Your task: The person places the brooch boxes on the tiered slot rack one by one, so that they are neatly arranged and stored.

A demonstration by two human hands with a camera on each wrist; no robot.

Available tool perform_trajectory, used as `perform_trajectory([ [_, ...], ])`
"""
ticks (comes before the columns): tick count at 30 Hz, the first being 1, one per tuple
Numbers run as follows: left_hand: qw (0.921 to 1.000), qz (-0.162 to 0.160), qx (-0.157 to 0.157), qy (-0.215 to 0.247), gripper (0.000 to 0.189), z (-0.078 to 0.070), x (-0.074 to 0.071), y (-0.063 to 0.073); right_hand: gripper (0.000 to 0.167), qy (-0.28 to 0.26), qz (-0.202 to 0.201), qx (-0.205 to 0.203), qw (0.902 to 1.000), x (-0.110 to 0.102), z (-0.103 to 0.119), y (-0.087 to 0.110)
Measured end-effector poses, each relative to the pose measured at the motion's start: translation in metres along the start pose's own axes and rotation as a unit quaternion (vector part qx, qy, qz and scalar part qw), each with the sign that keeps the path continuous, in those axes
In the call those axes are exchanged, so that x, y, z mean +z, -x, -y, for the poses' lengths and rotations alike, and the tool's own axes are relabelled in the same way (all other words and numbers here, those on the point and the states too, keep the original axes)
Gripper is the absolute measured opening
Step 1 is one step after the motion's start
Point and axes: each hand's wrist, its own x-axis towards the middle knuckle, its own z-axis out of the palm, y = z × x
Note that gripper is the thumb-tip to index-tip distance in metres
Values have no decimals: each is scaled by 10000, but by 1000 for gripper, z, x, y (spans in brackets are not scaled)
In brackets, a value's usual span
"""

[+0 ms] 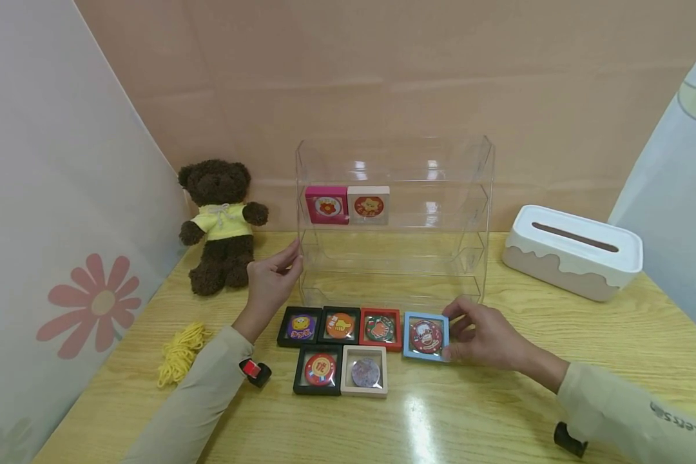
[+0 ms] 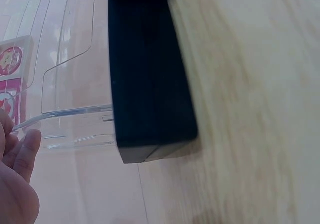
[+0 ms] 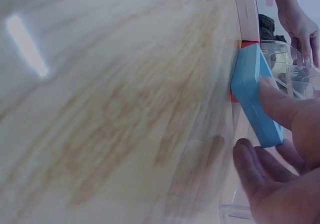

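Note:
My right hand (image 1: 484, 335) grips the right side of a light blue square display frame (image 1: 426, 337) with a round red badge inside. In the right wrist view, thumb and fingers hold the blue frame (image 3: 255, 97) by its edge, tilted. My left hand (image 1: 274, 278) pinches the left side edge of a clear tiered display rack (image 1: 391, 264); the left wrist view shows its fingers (image 2: 27, 151) at the clear edge. On an upper tier stand a magenta frame (image 1: 327, 205) and a pale frame (image 1: 368, 205), each holding a badge.
Before the rack lie a red frame (image 1: 379, 328), several black frames (image 1: 319, 370) and a beige frame (image 1: 364, 371). A brown teddy bear (image 1: 220, 225) and yellow yarn (image 1: 182, 353) are at the left. A white-topped tissue box (image 1: 574, 251) stands at the right.

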Motion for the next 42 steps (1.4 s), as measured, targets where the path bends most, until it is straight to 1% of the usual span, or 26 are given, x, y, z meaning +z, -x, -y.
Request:
perform_trajectory([
  [4, 10000, 15, 3, 59, 28, 1, 0, 0, 35, -204, -341, -70, 9992, 1, 2, 0],
  [10, 10000, 17, -18, 55, 28, 2, -1, 1, 13, -37, -969, -501, 9940, 2, 3, -2],
  [12, 10000, 14, -37, 60, 28, 2, -1, 2, 10, -142, -1084, -497, 9928, 1, 4, -2],
  [17, 9999, 45, -45, 101, 28, 2, -1, 2, 8, -422, -1309, -295, 9901, -2, 7, -2],
  [21, 9999, 34, -7, 112, 28, 1, -1, 1, 7, -619, -1463, -256, 9870, -7, 10, -3],
  [23, 10000, 16, 17, 86, 28, 1, 0, 1, 7, -714, -1484, -281, 9859, -11, 13, -3],
  [26, 10000, -5, 28, 54, 28, 0, 0, 1, 8, -706, -1535, -362, 9850, -17, 17, -4],
  [32, 10000, 0, 12, 76, 28, 0, -1, 1, 6, -735, -1795, -443, 9800, -30, 26, -8],
  [37, 10000, 23, 32, 90, 28, 1, -2, 1, 5, -952, -1856, -409, 9772, -38, 30, -12],
  [42, 9999, 27, 41, 101, 28, 3, -1, 1, 6, -1194, -1953, -518, 9721, -43, 33, -18],
])
